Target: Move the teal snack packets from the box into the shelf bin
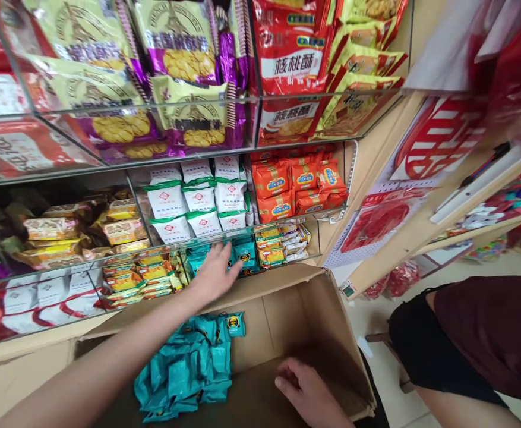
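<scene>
- many teal packets (184, 368) lie heaped in the cardboard box (260, 318), left of its middle.
- the left hand (215, 273) reaches past the box's far edge, over matching packets (245, 254) low on the shelf (378, 142); its fingers are released, loosely spread.
- the right hand (305, 389) is inside the box, toward its near right corner, fingers half-curled; whether they grip anything, i cannot tell.

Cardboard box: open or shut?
Open. The top of the cardboard box is uncovered: its inner walls show, and a heap of teal packets is visible inside.
</scene>
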Tool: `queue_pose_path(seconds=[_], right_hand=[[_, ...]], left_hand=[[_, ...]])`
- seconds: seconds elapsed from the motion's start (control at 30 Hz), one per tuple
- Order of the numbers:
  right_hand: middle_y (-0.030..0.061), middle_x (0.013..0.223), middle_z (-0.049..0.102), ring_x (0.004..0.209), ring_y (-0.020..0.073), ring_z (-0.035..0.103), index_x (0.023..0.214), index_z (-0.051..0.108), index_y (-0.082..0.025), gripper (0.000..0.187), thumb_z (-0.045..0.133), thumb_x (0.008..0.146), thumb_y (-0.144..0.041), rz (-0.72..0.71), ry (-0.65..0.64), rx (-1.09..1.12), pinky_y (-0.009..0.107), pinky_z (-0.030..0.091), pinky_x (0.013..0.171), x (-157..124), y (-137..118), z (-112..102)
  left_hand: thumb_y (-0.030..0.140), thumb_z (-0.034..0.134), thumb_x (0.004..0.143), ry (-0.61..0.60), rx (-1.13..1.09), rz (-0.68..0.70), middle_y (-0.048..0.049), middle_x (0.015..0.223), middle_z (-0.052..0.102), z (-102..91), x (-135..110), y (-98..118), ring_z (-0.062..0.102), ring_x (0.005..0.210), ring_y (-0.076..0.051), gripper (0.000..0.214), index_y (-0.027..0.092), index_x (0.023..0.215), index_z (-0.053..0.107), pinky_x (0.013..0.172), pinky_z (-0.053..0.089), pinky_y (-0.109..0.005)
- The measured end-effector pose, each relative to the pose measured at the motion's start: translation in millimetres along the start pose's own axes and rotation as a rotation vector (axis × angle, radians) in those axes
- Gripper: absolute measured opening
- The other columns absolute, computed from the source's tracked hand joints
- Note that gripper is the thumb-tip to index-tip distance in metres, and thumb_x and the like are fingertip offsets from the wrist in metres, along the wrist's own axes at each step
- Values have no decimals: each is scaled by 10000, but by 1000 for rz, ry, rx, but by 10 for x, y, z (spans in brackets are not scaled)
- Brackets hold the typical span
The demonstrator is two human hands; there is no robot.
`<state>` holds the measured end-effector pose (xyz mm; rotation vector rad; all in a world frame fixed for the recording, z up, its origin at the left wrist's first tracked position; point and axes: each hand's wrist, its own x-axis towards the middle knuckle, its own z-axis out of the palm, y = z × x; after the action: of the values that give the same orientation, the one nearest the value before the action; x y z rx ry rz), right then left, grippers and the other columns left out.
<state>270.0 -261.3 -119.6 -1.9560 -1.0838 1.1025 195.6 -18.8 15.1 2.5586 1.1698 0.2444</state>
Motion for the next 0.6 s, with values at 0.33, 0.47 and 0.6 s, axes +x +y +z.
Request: queue_pose_path(seconds=[0.33, 0.47, 0.6], right_hand=[[25, 694, 609, 650, 146, 551, 770, 574, -156, 172, 463, 744, -284, -67, 65, -38, 218, 379, 581, -30, 12, 71], [30, 684, 608, 638, 147, 548, 763, 571, -148, 172, 462, 741, -280, -88, 101, -57, 220, 381, 575, -26, 34, 96], [31, 687, 610, 655, 152, 555, 723, 567, -153, 140, 469, 734, -253, -105, 116, -100, 219, 380, 589, -26, 37, 122]], left_hand=[[186, 448, 724, -613, 23, 325, -42, 1329, 367, 714, -1526, -642, 315, 1209, -246, 555, 247, 1270, 368, 1005, 245, -385], [126, 516, 637, -540, 315, 149, -133, 1223, 472, 1074, -1472, -644, 378, 1143, -305, 640, 148, 1263, 384, 957, 262, -456], [50, 422, 670, -518, 365, 133, -105, 1191, 504, 1264, -1589, -644, 412, 1119, -275, 499, 190, 1138, 528, 898, 333, -430]])
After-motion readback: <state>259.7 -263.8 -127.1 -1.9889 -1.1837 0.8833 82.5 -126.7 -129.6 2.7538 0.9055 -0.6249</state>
